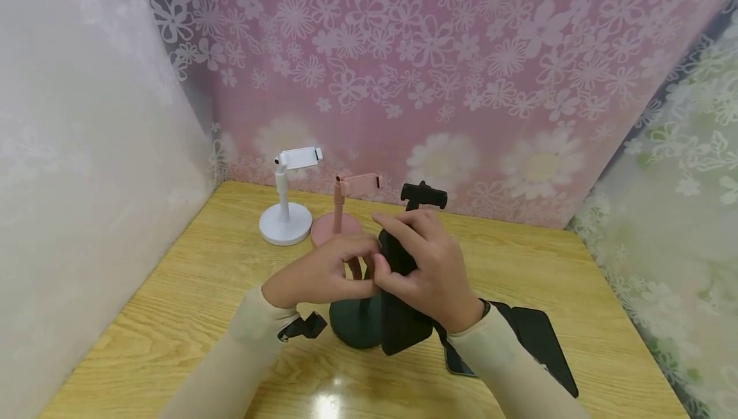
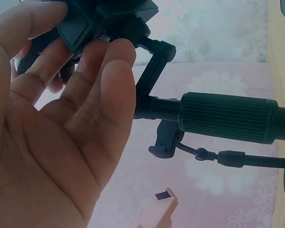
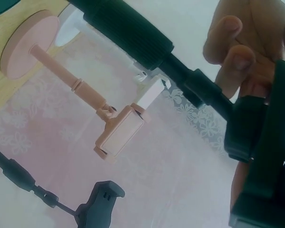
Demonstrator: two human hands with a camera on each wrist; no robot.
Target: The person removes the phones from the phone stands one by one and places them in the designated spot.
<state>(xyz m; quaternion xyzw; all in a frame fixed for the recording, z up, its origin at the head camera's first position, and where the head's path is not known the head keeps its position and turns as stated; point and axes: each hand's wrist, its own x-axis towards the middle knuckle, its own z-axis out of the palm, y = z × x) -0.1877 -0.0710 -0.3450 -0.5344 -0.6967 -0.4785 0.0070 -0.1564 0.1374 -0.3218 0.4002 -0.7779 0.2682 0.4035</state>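
Note:
A dark green phone stand stands on the table in front of the person, its ribbed pole rising to a clamp. My left hand grips that clamp, fingers curled behind it and thumb on the near side. With my right hand I hold a black phone upright against the clamp, fingers over its upper part. The right thumb points in toward the left fingertips. Both hands hide most of the clamp in the head view.
Behind the hands stand a white phone stand, a pink phone stand and a black phone stand. Dark phones lie on the wooden table at right. Floral cloth hangs along the back.

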